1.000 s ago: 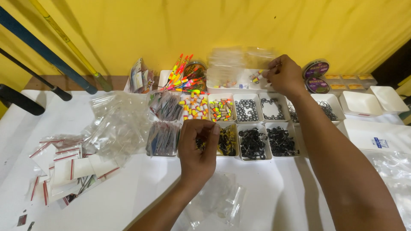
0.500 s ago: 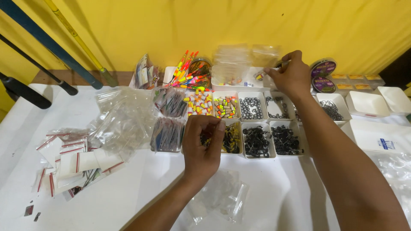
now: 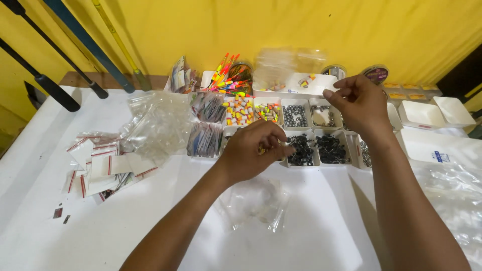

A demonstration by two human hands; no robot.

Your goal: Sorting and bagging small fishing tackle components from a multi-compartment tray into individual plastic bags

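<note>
White plastic compartment trays (image 3: 321, 131), set in two rows on the white table (image 3: 150, 231), hold small fishing-tackle parts: dark hooks or swivels (image 3: 302, 149) in the near row, grey beads (image 3: 294, 115) and orange-and-white floats (image 3: 239, 111) in the far row.

Left hand (image 3: 253, 150): fingers bunched narrow, tips pinched together over the near row, just beside the dark-parts compartment. What it grips is too small to tell; a speck of yellow shows under the fingertips.

Right hand (image 3: 357, 103): raised above the far row, thumb and forefinger closed to a fine pinch; any item between them is not visible.

Clear plastic bags (image 3: 256, 200): a small crumpled heap on the table directly below the left wrist, near the tray edge.

Handling note, as a judgement: parts this small call for a tight fingertip pinch held low over the compartment, so a dropped piece falls back into its own bin and not the neighbouring one. A bag should be opened fully and kept close to the trays.

Surroundings: larger pile of clear bags (image 3: 155, 123) to the left; red-striped zip pouches (image 3: 103, 163) further left; bright slim floats (image 3: 226, 75) behind the trays; empty white trays (image 3: 437, 113) at right; dark rod handles (image 3: 55, 90) leaning on the yellow wall (image 3: 301, 25).
</note>
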